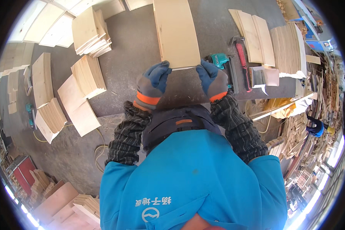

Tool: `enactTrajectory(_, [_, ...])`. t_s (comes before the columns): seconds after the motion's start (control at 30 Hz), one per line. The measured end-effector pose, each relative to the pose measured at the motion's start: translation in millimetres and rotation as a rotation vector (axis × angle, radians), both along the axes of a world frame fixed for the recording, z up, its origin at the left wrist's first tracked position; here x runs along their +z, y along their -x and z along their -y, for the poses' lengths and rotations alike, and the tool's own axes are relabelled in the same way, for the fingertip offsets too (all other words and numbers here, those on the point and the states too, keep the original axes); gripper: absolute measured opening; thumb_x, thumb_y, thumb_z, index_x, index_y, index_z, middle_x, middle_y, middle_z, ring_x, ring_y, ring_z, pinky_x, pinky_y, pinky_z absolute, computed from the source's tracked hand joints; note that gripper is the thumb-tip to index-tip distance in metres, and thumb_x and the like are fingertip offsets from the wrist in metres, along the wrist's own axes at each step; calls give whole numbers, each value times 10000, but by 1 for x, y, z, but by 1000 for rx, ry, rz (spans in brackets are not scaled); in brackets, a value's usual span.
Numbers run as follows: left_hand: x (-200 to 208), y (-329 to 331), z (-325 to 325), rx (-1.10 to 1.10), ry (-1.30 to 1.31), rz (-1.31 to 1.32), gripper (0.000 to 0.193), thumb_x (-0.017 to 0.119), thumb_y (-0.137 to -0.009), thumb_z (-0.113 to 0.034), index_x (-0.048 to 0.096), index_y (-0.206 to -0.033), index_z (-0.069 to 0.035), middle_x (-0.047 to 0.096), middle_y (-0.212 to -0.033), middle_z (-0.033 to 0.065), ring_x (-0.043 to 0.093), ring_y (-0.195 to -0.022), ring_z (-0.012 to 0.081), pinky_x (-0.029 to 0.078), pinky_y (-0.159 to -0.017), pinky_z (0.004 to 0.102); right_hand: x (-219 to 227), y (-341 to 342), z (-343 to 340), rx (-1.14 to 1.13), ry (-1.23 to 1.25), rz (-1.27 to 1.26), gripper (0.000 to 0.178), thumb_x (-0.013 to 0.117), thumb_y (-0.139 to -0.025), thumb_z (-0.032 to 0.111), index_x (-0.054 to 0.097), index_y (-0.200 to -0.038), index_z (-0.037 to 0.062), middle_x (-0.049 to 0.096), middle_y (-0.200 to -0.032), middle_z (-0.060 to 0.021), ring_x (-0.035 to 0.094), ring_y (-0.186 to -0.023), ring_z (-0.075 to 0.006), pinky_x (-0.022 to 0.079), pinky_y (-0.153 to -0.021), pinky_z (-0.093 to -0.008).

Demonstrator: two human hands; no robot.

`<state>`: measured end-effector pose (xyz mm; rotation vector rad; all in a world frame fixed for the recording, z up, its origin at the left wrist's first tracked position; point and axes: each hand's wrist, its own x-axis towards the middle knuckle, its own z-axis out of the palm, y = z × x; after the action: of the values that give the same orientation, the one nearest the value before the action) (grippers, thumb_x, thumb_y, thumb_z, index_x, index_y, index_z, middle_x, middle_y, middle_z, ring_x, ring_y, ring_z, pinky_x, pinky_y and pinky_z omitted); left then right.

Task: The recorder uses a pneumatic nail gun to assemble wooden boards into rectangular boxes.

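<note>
A long pale wooden board (175,30) lies on the dark grey worktable (134,50), running away from me. My left hand (152,83), in a blue and grey glove with an orange cuff, grips the board's near left corner. My right hand (213,78), gloved the same way, grips the near right corner. A teal nail gun (221,63) lies on the table just right of my right hand.
A red-handled hammer (241,51) lies right of the nail gun. Stacks of wooden boards (89,74) stand on the left of the table, more boards (257,36) on the right. Piles of wood scraps (310,126) crowd the floor at right; a yellow hose (99,149) runs below.
</note>
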<state>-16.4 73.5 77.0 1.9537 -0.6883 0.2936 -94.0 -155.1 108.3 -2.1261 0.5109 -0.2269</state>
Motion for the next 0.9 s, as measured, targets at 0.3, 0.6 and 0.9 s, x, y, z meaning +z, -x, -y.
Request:
enactTrajectory(0.3, [-9, -6, -1, -36, 87, -44, 178, 870, -869, -9, 761, -1009, -21, 811, -1081, 171, 806, -986, 296, 652, -849, 368, -3, -5, 4, -46, 78, -47, 343, 800, -1002, 258, 799, -1196, -25, 830, -1069, -160, 757, -979, -164, 571, -939, -320])
enactTrajectory(0.6, [-8, -6, 0, -12, 111, -77, 182, 882, -847, 13, 752, -969, -24, 813, -1058, 152, 805, -964, 264, 651, -839, 348, -36, 18, 70, -31, 66, -56, 631, 766, -985, 346, 602, -1507, 31, 742, -1282, -243, 743, -1109, -399, 587, -945, -453])
enactTrajectory(0.9, [-7, -6, 0, -2, 123, -129, 158, 879, -855, -6, 781, -978, -25, 812, -1053, 156, 802, -974, 273, 650, -860, 363, -106, 33, 106, -40, 577, -680, 1026, 826, -878, 457, 318, -1666, 38, 622, -1458, -311, 649, -1286, -469, 537, -1059, -523])
